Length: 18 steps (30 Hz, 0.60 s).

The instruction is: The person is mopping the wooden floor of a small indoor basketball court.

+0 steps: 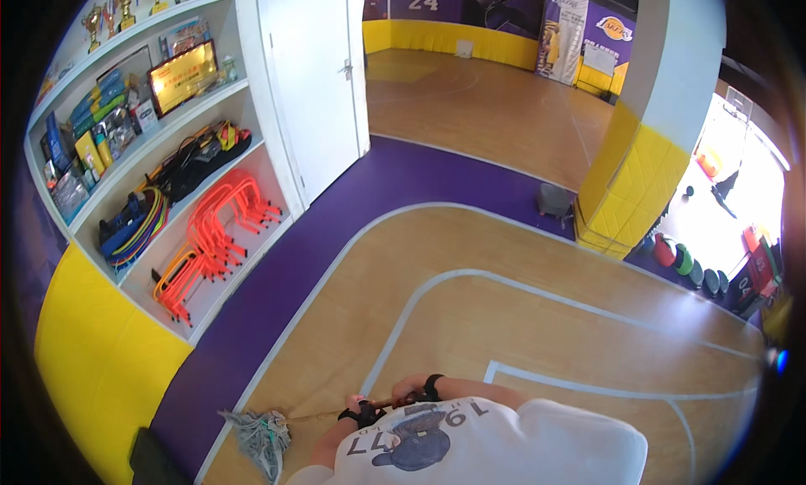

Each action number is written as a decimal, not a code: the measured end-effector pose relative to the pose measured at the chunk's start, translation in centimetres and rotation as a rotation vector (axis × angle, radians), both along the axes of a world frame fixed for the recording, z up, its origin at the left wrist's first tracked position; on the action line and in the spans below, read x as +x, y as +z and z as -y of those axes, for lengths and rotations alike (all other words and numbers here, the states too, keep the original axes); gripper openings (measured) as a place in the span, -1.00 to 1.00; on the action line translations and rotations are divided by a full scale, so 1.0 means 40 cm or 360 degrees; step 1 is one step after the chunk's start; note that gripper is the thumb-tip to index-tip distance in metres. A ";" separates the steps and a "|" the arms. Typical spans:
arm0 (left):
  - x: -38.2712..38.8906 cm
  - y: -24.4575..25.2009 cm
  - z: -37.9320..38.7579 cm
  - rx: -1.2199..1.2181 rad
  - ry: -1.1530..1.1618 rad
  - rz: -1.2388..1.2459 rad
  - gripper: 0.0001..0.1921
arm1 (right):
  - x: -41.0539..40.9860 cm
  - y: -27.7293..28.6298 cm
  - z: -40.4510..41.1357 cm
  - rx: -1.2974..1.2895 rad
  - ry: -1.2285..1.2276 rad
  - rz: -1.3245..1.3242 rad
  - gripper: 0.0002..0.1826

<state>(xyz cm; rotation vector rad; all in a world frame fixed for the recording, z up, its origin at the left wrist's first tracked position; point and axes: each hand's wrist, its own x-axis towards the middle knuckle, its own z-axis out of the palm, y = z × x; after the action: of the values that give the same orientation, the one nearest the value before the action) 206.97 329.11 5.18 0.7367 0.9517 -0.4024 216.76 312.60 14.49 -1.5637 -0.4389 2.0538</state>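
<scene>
A string mop with a grey-green head [261, 439] rests on the wood-patterned floor at the lower left. Its thin handle [313, 416] runs right to my two hands, close in front of my white printed T-shirt. My left hand [360, 408] is closed around the handle nearer the mop head, with a black band at the wrist. Just right of it, my right hand [410, 389] also grips the handle; a black band circles that wrist too. The fingers of both hands are partly hidden by the bands and the shirt.
White shelves [182, 123] hold trophies, sports gear and orange-red hurdles [220, 220] at left, beside a white door [312, 75]. A yellow-padded pillar [636, 182] stands at right, near a grey box [554, 200]. Yellow wall padding [101, 353] borders the purple floor strip; a dark object [154, 456] lies lower left.
</scene>
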 end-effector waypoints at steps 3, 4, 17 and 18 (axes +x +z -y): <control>0.111 -0.082 0.010 -0.0271 -0.0052 -0.0014 -0.73 | 0.038 0.000 0.055 0.0010 -0.0347 0.0131 -0.76; 0.161 -0.094 0.021 -0.0264 -0.0089 -0.0007 -0.73 | 0.056 0.014 0.086 0.0070 -0.0430 0.0106 -0.77; 0.724 -0.159 0.368 -0.0075 -0.1558 -0.0235 -0.74 | 0.198 -0.164 0.392 -0.0046 -0.1454 0.0396 -0.72; 0.761 -0.206 0.387 -0.0117 -0.1713 -0.0302 -0.69 | 0.205 -0.160 0.396 -0.0010 -0.1607 0.0417 -0.77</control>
<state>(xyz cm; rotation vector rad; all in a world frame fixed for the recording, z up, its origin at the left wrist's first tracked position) 237.41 313.63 -3.07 1.1205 0.6343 -1.4571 224.95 296.77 8.10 -1.5833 0.2528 1.0820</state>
